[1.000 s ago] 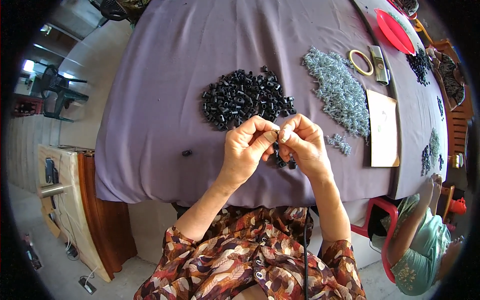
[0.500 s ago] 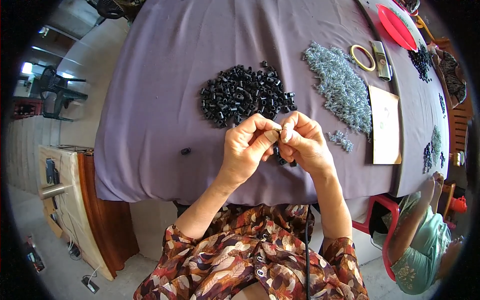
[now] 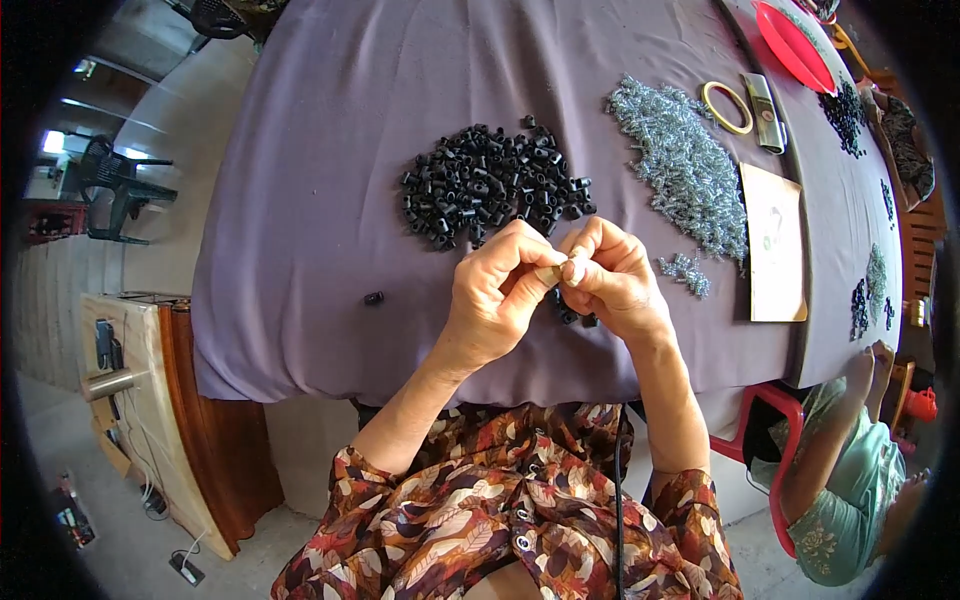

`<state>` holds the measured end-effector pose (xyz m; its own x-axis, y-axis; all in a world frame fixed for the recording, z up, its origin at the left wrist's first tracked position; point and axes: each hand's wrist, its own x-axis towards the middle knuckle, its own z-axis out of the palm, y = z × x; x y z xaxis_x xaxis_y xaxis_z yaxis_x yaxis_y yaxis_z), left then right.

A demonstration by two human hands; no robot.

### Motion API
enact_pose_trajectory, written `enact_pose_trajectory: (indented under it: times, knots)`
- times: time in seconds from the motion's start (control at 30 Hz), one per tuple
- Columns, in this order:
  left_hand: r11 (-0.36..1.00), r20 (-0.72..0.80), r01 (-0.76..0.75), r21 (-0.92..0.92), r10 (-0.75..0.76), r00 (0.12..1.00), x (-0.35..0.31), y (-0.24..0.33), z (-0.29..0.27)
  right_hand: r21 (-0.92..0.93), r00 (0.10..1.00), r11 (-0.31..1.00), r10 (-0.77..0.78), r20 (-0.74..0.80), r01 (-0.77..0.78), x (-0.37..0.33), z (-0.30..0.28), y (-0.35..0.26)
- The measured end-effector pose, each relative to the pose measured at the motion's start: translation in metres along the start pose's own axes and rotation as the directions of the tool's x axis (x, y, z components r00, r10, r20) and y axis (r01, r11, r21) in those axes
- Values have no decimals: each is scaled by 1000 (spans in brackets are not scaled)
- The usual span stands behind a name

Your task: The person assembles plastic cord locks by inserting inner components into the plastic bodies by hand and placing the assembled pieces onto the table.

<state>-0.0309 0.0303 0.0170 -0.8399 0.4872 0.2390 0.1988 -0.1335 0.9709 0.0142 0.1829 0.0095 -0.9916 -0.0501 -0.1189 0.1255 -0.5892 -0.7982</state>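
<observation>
My left hand [image 3: 500, 290] and my right hand [image 3: 617, 285] meet fingertip to fingertip above the near part of the table. Both are closed in a pinch. Whatever sits between the fingertips is too small and covered to make out. Just beyond them spreads a heap of short black plastic sleeves [image 3: 485, 180]. Several more black pieces [image 3: 570, 314] lie under my right hand, partly hidden by it. To the right is a long pile of small silvery metal springs or screws [image 3: 680, 165], with a little cluster of the same pieces [image 3: 685, 274] nearer me.
A purple-grey cloth [image 3: 310, 130] covers the table. One black piece [image 3: 373, 298] lies apart on the left. At right are a tape roll [image 3: 727, 108], a grey case [image 3: 765, 112], a cardboard sheet [image 3: 775, 243] and a red basin [image 3: 795, 45]. A person in green [image 3: 850, 490] sits there.
Both hands stay pinched together at nearly the same spot, with only slight finger shifts. The whole view has moved a little; the piles look unchanged.
</observation>
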Motion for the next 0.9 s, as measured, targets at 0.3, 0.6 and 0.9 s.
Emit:
enact_pose_trajectory:
  times: [0.3,0.6,0.9]
  knots:
    - [811,77,312,-495,-317,945,-3,-3,-1,-231,996,971,-70,-60,55,-2,9,-4]
    - [997,1,-74,-7,74,997,-1,-8,0,193,994,976,109,-15,-104,-1,6,1]
    - [952,36,179,-248,-176,984,1,-2,-1,-33,994,998,59,-87,-62,-1,6,1]
